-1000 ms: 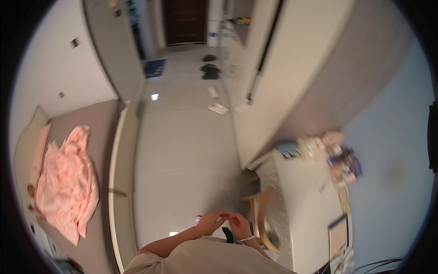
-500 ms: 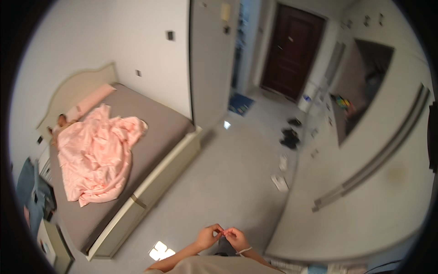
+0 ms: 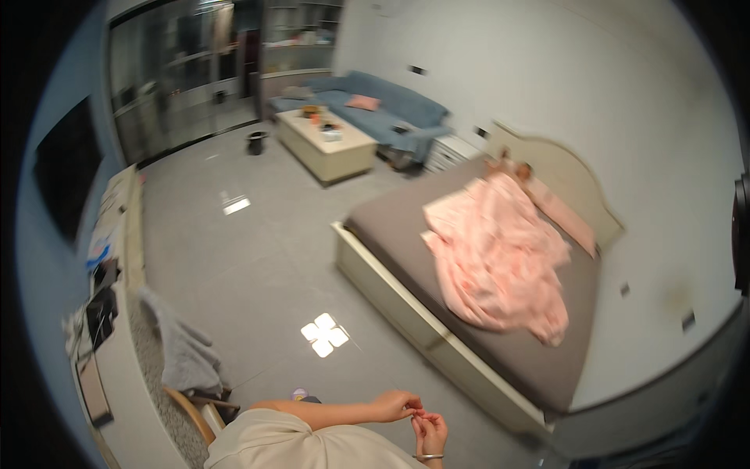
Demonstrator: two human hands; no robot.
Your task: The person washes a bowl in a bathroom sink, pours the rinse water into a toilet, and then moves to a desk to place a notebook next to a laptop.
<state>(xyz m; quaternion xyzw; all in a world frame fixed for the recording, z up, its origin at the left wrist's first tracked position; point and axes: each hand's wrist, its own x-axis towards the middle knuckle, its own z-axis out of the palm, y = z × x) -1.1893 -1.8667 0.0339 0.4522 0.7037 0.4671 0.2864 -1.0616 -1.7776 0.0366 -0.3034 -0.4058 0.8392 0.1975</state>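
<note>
In front of my body, low in the view, my two hands meet at the fingertips. My left hand (image 3: 397, 406) reaches across with its fingers bent and pinched together. Against it, my right hand (image 3: 430, 434) points upward, fingers closed, a pale bracelet (image 3: 430, 456) round the wrist. Whatever sits between the fingertips, if anything, is too small to make out. Beyond them stands a large bed (image 3: 391, 234) with a grey-brown sheet, and a crumpled pink quilt (image 3: 500, 250) lies on it.
A person (image 3: 509, 166) lies near the headboard. Farther off are a blue sofa (image 3: 398, 98), a coffee table (image 3: 332, 160) with things on it and a black bin (image 3: 255, 143). To the left, a grey cloth (image 3: 186, 352) hangs by a chair (image 3: 190, 410) at a long counter (image 3: 129, 375).
The view has swung left, from the brown door and wardrobe to the sofa and glass doors. The bed now appears on the right. Both hands stay pinched together at the fingertips.
</note>
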